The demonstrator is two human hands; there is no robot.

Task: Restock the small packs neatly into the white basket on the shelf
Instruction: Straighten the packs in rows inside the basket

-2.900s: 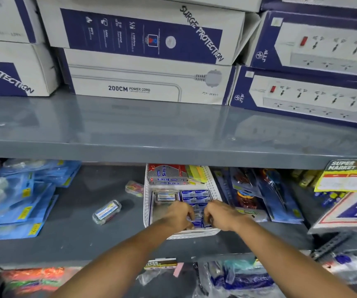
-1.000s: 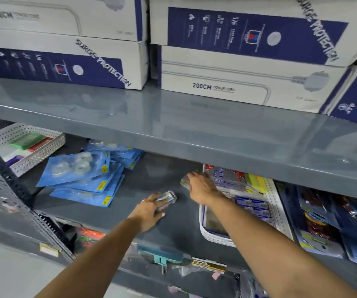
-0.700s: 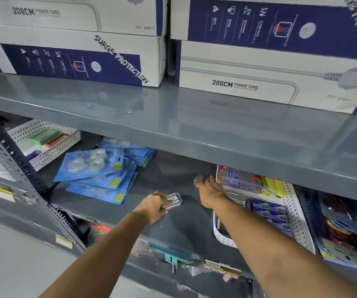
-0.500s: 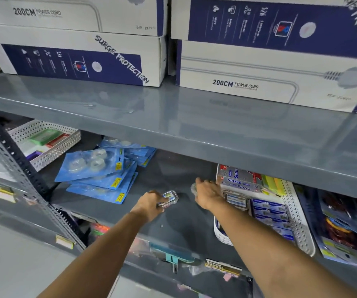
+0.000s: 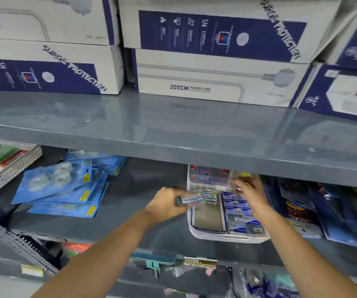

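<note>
The white perforated basket (image 5: pixel 220 237) sits on the lower grey shelf, right of centre. Rows of small blue-labelled packs (image 5: pixel 240 214) fill its right side, and silver boxes (image 5: pixel 205 178) lie at its back. My left hand (image 5: pixel 164 204) is shut on a small clear pack (image 5: pixel 191 198) and holds it over the basket's left rim. Above the back right of the basket, my right hand (image 5: pixel 248 190) grips another small clear pack (image 5: pixel 234 179), which is blurred. The basket's front left part is bare.
Blue blister cards of tape rolls (image 5: pixel 59 186) lie on the shelf to the left. Another white basket (image 5: pixel 11 168) stands at far left. Hanging blister packs (image 5: pixel 302 203) crowd the right. The upper grey shelf (image 5: pixel 173 130) carries surge-protector boxes (image 5: pixel 216 52) and overhangs the basket.
Both hands picked up loose packs from the shelf left of the basket and have moved right. My left hand now reaches the basket's rim and my right hand is over its back.
</note>
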